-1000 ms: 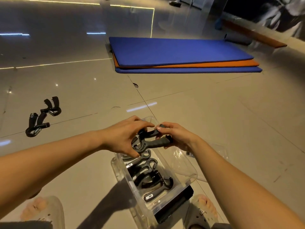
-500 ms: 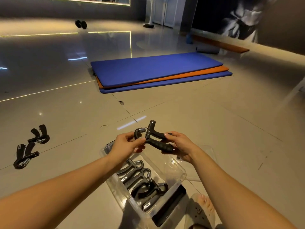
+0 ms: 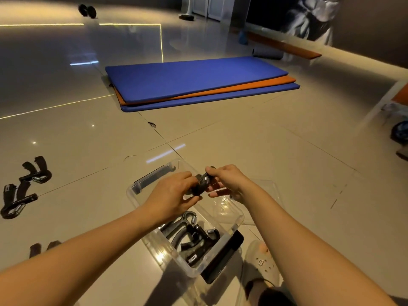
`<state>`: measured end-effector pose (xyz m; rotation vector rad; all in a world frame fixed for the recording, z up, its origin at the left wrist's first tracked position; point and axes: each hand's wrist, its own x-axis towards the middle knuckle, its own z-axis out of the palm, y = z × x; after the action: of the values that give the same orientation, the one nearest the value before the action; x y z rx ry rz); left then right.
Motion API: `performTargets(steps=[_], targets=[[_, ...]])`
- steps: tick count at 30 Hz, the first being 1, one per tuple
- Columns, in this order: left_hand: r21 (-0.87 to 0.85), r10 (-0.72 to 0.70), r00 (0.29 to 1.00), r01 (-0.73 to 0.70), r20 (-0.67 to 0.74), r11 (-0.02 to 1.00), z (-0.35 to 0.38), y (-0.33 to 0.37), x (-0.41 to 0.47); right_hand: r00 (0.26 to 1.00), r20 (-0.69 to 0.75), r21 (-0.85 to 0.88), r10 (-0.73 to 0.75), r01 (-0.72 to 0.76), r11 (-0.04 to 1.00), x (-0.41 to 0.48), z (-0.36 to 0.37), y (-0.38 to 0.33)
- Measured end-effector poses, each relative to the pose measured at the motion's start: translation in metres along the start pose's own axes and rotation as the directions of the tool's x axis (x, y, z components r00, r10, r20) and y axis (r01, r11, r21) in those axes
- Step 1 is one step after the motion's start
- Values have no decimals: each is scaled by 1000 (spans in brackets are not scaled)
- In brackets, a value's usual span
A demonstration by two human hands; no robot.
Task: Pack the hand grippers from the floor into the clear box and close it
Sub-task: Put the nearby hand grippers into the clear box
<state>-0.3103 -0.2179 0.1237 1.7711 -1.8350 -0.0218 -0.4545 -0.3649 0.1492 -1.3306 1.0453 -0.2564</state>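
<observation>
Now: one gripper held in both hands over the open box, more waiting on the floor

Nearest is a foot in a pale clog [image 3: 260, 261], just beside the near right corner of the clear box [image 3: 240, 214]. The box sits open on the floor [image 3: 287, 151], with a black latch [image 3: 223, 259] at its near end. The packed grippers [image 3: 194, 235] lie tangled in its near half, count unsure.

Over the box's far half both hands meet on the held gripper [image 3: 202, 184]. The left hand [image 3: 174, 195] has its fingers curled round one end, and the right hand [image 3: 227, 182] pinches the other end. The gripper is in the air, clear of the box walls, and mostly hidden by fingers, so which way it points is unclear.

Step, as I judge it: placing this one. The next move calls for lowering it into the free far half, lined up with the pile and below the rim, or the lid may not seat.

Right of the box, just beside it, a clear lid [image 3: 273, 191] lies flat and is hard to make out. Left of the box, well apart, are the near loose gripper [image 3: 23, 189] and the far loose gripper [image 3: 40, 168]. The dark stubs [image 3: 35, 248], also left of it, may be a third; cannot tell. Closing comes only after those pickups. Only the left forearm crosses that side.

Beyond the box are stacked blue and orange mats [image 3: 194, 80], and farther off a dumbbell [image 3: 87, 11].
</observation>
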Motion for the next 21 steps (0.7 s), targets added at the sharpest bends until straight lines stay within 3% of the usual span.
performTargets(steps=[5,9,17,21], targets=[[15,-146,977,146,154,989,12,-29,-7,976,217,-34,-17,25,999,11,-19,11],[25,-144,965,142,219,989,18,-46,-9,939,341,-47,52,-38,998,20,-23,18],[49,-89,942,78,324,996,34,-50,0,914,374,-73,160,-143,987,44,-21,32],[118,-110,909,68,401,991,48,-43,-1,944,297,-272,141,-58,960,52,-19,40]])
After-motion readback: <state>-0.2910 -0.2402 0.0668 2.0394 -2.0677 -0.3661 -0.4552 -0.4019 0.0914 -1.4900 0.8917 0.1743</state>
